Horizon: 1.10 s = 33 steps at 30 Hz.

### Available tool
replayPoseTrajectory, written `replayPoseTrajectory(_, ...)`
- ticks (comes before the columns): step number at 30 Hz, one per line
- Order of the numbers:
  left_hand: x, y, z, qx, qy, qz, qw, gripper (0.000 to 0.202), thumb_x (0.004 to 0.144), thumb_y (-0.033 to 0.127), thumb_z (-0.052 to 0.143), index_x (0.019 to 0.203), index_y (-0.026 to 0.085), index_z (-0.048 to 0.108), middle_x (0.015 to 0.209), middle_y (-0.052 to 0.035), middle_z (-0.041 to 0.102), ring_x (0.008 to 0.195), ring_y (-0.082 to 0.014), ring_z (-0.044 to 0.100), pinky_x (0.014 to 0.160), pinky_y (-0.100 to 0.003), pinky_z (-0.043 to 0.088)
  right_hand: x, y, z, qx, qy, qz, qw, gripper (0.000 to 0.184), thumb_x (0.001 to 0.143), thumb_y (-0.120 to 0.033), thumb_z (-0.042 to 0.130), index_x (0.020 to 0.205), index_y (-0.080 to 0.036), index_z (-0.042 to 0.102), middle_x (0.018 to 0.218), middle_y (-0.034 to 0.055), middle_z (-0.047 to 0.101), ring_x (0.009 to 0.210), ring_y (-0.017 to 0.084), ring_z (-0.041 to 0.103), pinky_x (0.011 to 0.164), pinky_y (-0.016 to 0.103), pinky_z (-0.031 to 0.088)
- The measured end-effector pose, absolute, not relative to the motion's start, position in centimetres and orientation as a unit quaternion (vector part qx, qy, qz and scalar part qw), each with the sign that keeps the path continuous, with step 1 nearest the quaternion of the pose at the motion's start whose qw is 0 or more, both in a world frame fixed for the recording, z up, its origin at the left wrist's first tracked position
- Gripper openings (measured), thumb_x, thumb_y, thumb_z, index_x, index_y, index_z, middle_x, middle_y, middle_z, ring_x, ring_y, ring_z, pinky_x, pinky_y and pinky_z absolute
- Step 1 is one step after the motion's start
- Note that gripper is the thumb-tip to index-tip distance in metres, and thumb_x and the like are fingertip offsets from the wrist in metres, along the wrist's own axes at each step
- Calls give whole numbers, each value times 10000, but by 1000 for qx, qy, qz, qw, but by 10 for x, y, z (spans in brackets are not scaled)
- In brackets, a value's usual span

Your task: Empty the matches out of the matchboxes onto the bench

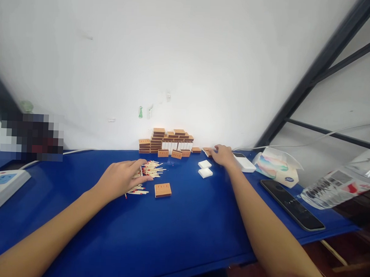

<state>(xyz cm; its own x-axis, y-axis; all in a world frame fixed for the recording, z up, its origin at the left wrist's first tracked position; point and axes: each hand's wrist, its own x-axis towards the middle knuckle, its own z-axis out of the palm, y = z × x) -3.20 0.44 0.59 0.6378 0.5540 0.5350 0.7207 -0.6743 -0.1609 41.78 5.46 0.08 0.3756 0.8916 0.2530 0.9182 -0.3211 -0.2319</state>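
Observation:
My left hand [123,177] is at a pile of loose matches [153,169], thumb and fingers closed around what looks like a white matchbox tray [141,171], mostly hidden by the hand. More matches [138,190] lie below the thumb. Just to the right sits a closed orange matchbox [162,190], flat on the table. Farther back, my right hand [222,155] has its fingers on a matchbox [207,151] near the wall. Two white matchbox trays [205,164] lie in front of that hand, one nearer to me than the other.
Stacked matchboxes [156,143] stand against the wall. On the right are a white box-shaped device [245,162], a tissue pack [275,167], a black phone [292,204] and a plastic bottle [339,184]. A power strip [5,188] lies at left on the blue table [184,228].

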Motion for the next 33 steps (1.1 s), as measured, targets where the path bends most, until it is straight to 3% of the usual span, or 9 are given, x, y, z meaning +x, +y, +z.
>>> replayPoseTrajectory(11, -31, 3, 7, -886, -370, -229, 160, 689, 1060, 789, 362, 1245, 209, 685, 851, -49, 783, 740, -230, 748, 582, -284, 416, 385, 64, -8, -769, -614, -53, 173, 343, 1077, -405, 563, 1214, -195, 796, 1259, 127, 792, 1290, 323, 590, 1022, 418, 459)
replayPoseTrajectory(17, -33, 5, 7, -884, -374, -238, 147, 678, 1050, 796, 389, 1241, 216, 683, 827, -42, 771, 729, -224, 735, 582, -272, 399, 396, 56, 4, -778, -594, -81, 188, 424, 1098, -406, 498, 1352, -154, 727, 1312, 163, 761, 1293, 336, 606, 1013, 424, 462)
replayPoseTrajectory(21, -33, 5, 7, -884, -386, -220, 145, 700, 1047, 808, 371, 1274, 218, 670, 831, -43, 774, 733, -233, 744, 570, -278, 387, 407, 49, 12, -806, -575, -21, 140, 552, 978, -557, 675, 1321, -128, 730, 1280, 196, 766, 1192, 338, 691, 916, 382, 495)
replayPoseTrajectory(24, -32, 5, 8, -879, -402, -215, 141, 705, 1041, 808, 395, 1335, 218, 644, 832, -47, 776, 744, -246, 750, 565, -279, 375, 407, 45, 12, -811, -572, 4, 128, 496, 905, -528, 755, 1220, -145, 755, 1222, 187, 784, 1113, 328, 729, 840, 358, 496)
replayPoseTrajectory(27, -32, 5, 8, -877, -411, -210, 137, 700, 1049, 794, 397, 1355, 210, 631, 844, -49, 781, 758, -254, 755, 572, -284, 387, 402, 46, 12, -815, -552, -34, 172, 463, 910, -508, 759, 1202, -150, 731, 1166, 180, 792, 1074, 323, 737, 821, 353, 492)
replayPoseTrajectory(33, -30, 5, 4, -881, -408, -207, 124, 681, 1034, 787, 459, 1325, 205, 662, 844, -60, 788, 768, -275, 765, 587, -296, 427, 371, 62, 5, -767, -573, -52, 284, 518, 934, -642, 736, 1184, -191, 686, 1159, 129, 791, 1042, 283, 728, 777, 322, 475)
